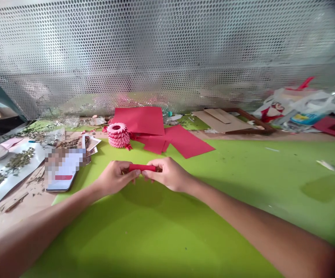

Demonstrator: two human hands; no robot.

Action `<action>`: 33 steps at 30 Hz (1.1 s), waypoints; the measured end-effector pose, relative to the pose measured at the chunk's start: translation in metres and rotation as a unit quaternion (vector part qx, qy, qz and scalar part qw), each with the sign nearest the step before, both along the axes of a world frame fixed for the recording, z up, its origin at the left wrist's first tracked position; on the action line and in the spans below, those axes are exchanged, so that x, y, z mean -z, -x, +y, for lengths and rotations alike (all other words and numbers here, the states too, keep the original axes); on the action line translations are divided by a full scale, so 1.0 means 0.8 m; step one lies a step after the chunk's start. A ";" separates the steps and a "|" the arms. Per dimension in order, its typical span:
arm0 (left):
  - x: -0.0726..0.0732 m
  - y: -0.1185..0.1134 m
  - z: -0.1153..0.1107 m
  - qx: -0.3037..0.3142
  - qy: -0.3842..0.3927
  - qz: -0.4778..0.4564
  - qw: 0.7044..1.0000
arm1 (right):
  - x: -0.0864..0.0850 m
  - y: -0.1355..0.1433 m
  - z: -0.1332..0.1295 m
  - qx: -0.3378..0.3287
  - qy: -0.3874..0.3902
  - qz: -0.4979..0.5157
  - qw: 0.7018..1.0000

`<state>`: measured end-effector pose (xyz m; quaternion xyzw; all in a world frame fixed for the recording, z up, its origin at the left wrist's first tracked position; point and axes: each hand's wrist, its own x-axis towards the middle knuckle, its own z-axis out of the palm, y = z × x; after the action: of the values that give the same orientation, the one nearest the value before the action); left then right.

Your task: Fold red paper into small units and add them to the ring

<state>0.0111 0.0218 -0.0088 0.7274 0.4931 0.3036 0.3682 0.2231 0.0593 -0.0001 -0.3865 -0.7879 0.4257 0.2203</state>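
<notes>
A small folded or rolled strip of red paper (142,167) is held level above the green mat (156,231). My left hand (115,177) pinches its left end and my right hand (169,173) pinches its right end, the two thumbs almost touching at its middle. Just behind my hands lie red paper sheets (189,141), partly overlapping. To the left of them stands a round pink-and-red folded paper piece (118,135) with layered pointed edges.
A phone (65,172) lies at the left, near dried plant bits (19,160) on white sheets. Cardboard in a wooden frame (224,119) and plastic bags (297,106) sit at the back right. A perforated metal screen (167,50) rises behind.
</notes>
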 end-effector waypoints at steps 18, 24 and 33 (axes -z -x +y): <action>-0.012 0.005 0.012 -0.137 0.095 -0.215 0.962 | -0.011 -0.019 0.010 0.063 -0.280 0.007 0.958; -0.010 -0.017 -0.011 -0.079 0.182 -0.247 0.949 | -0.007 -0.004 -0.015 -0.044 -0.470 -0.062 0.879; -0.009 -0.017 -0.022 -0.007 0.261 -0.273 0.926 | -0.008 -0.013 -0.012 -0.058 -0.487 -0.062 0.869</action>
<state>0.0245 0.0044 -0.0015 0.4913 0.4401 0.3538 0.6632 0.2333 0.0495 0.0063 -0.2098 -0.9282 -0.0249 0.3062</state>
